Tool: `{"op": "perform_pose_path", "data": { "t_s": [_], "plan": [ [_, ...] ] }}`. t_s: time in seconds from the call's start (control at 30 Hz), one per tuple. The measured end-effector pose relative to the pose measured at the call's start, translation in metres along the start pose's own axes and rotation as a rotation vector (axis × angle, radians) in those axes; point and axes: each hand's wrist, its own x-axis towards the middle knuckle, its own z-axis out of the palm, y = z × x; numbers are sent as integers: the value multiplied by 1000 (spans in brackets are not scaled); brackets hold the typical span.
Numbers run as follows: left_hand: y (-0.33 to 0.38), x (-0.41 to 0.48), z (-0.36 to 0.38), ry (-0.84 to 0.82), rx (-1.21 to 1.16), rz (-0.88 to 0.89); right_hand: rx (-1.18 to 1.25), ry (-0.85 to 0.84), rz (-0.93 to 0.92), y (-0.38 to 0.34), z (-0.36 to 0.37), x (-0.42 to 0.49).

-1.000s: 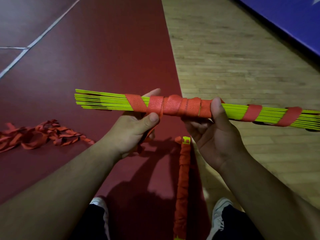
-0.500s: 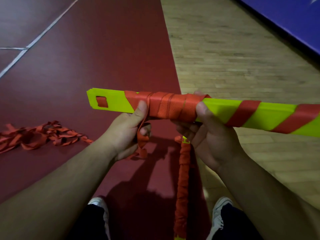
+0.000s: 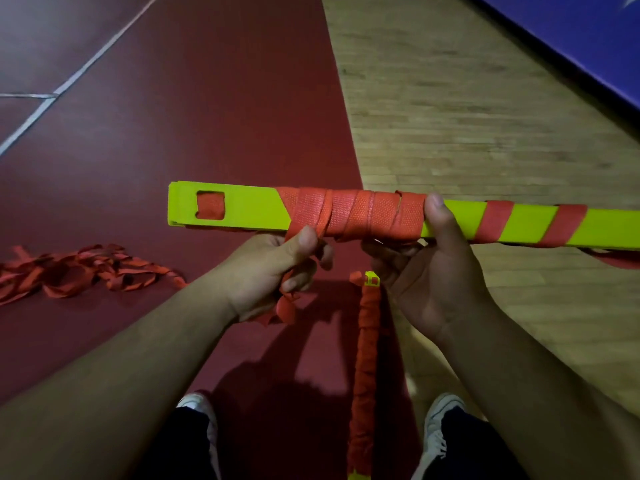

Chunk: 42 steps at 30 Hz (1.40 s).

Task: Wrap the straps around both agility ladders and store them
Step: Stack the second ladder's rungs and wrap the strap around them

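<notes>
Orange webbing covers the finished ladder [image 3: 367, 341], which lies on the floor between the person's shoes [image 3: 438, 420]. It is probably parked close by so both bundles can go to storage together. Above it the left hand [image 3: 270, 268] has its grip closed on the loose strap tail [image 3: 287, 306], thumb pressing it at the bundle's lower edge, likely to keep tension so the turns do not slacken. The right hand [image 3: 433, 289] grips the second ladder [image 3: 242, 211] from beneath, thumb laid over the top beside the dense band of wraps [image 3: 360, 214], steadying the stacked rungs level in the air. Rightward the strap spirals more widely along the bundle, while the left end is bare, with a square slot showing orange. Wrapping looks nearly done, and securing the tail is my guess for what remains. Farther left a tangle of loose straps [image 3: 69, 271] lies on the red floor [image 3: 207, 98]. Beyond are wooden boards [image 3: 467, 98] and a blue mat [image 3: 571, 36].
</notes>
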Motion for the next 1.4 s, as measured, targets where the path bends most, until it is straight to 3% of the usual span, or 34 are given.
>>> {"op": "perform_pose_path", "data": {
  "t_s": [0.4, 0.9, 1.13, 1.4],
  "plan": [
    [-6, 4, 0, 70, 208, 0, -13, 54, -14, 1, -2, 3],
    [-12, 5, -4, 129, 299, 4, 1, 75, 6, 4, -3, 6],
    [-9, 5, -5, 266, 380, 25, -27, 30, 18, 5, -3, 6],
    [-10, 5, -2, 222, 350, -13, 40, 38, 7, 4, -3, 5]
  ]
}}
